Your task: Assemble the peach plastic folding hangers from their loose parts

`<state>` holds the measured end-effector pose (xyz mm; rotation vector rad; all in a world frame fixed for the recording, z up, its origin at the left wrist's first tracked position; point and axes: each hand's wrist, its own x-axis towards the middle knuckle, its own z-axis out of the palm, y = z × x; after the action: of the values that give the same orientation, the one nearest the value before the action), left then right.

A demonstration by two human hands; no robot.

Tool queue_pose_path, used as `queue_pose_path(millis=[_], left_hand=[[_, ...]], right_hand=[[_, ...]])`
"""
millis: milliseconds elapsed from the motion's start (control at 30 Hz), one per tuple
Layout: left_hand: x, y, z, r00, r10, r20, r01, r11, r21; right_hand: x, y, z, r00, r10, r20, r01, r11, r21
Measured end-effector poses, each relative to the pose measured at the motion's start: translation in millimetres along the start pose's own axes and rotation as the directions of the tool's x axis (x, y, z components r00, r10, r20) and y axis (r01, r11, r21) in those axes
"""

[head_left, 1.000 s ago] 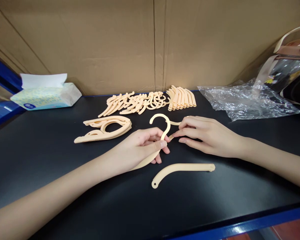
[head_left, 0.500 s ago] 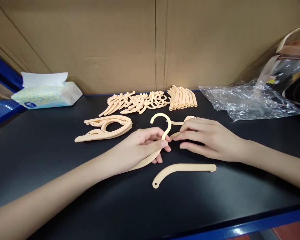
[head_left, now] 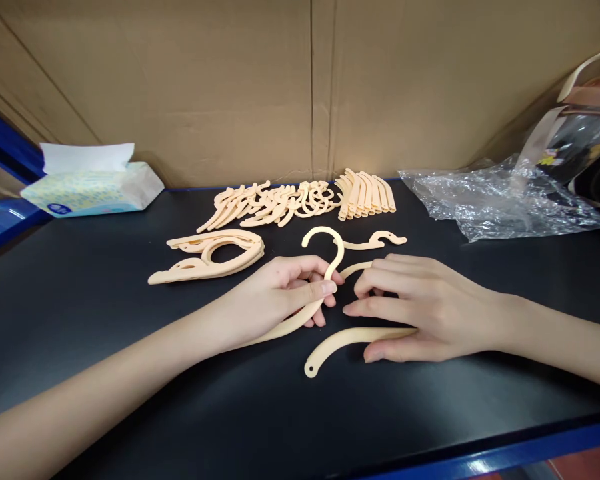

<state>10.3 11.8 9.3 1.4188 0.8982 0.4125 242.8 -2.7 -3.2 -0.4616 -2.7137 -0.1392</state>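
Observation:
My left hand [head_left: 280, 297] is closed around a peach plastic hanger piece with a round hook [head_left: 325, 243] at its top; its curved arm runs down under my palm. My right hand [head_left: 420, 307] lies over a loose curved hanger arm [head_left: 330, 347] on the black table [head_left: 130, 373], fingers bent and touching it, thumb at its underside. Beyond my right hand a small swan-shaped peach part [head_left: 377, 240] lies on the table by itself.
A stack of folded peach hangers [head_left: 210, 257] lies left of centre. Rows of loose hooks and arms [head_left: 300, 197] sit at the back by the cardboard wall. A tissue pack [head_left: 90, 187] is back left, crumpled clear plastic [head_left: 500, 200] back right.
My right hand let go of the small swan-shaped part, which now lies on the table, and moved toward me onto the loose curved arm. My left hand has stayed put.

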Motion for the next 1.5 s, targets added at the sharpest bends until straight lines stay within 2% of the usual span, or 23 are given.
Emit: queue_pose_path(millis=[333, 533, 833, 1100, 1300, 1500], left_hand=[[0.9, -1.2, -0.7, 1.0, 0.016, 0.007, -0.016, 1.0, 0.008], [1.3, -1.5, -0.9, 1.0, 0.017, 0.012, -0.017, 1.0, 0.025], [0.6, 0.4, -1.0, 1.0, 0.025, 0.018, -0.025, 0.999, 0.024], [0.7, -2.7, -2.5, 0.999, 0.029, 0.038, -0.03, 0.999, 0.024], [0.5, -1.0, -2.8, 0.998, 0.054, 0.015, -0.055, 0.995, 0.088], [0.9, 0.2, -1.7, 0.999, 0.036, 0.04, -0.037, 0.999, 0.035]], right_hand=[[2.0, -1.4, 0.2, 0.998, 0.026, 0.049, -0.021, 0.994, -0.104], [1.2, 0.7, 5.2, 0.992, 0.097, 0.086, -0.09, 0.993, -0.082], [1.3, 2.6, 4.5, 0.996, 0.049, 0.076, -0.038, 0.989, -0.145], [-0.1, 4.5, 6.8, 1.0, 0.021, 0.023, -0.019, 0.996, -0.088], [0.7, 2.9, 5.0, 0.999, 0.019, 0.04, -0.016, 0.997, -0.07], [2.0, 1.3, 6.3, 0.998, 0.051, 0.027, -0.05, 0.997, -0.058]])
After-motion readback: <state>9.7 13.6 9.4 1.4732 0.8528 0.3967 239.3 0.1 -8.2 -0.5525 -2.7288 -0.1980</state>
